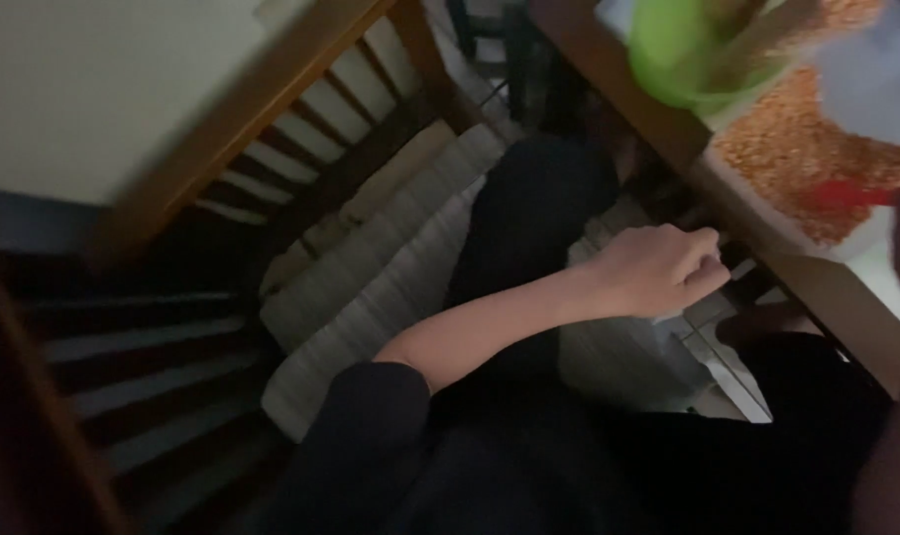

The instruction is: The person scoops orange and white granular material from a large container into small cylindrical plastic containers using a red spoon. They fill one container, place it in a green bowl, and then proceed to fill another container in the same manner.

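Observation:
My left hand (658, 269) reaches forward from a black sleeve, its fingers curled into a loose fist with the thumb against the forefinger, right at the front edge of a wooden table (827, 287). I see nothing in it. Just beyond it on the table, a white container (757, 203) holds orange-brown grains (797, 149) with a red scoop (846, 193) lying in them. A green bowl (673, 54) stands behind the container. Only a blurred strip of my right arm (891, 466) shows at the right edge; that hand is out of frame. My legs in black trousers (529, 228) lie below.
A wooden slatted chair or bench (301, 109) with a pale striped cushion (371, 287) stands to the left. Another dark slatted seat (123, 376) is at the lower left. Pale floor tiles (718, 362) show under the table. The scene is dim and blurred.

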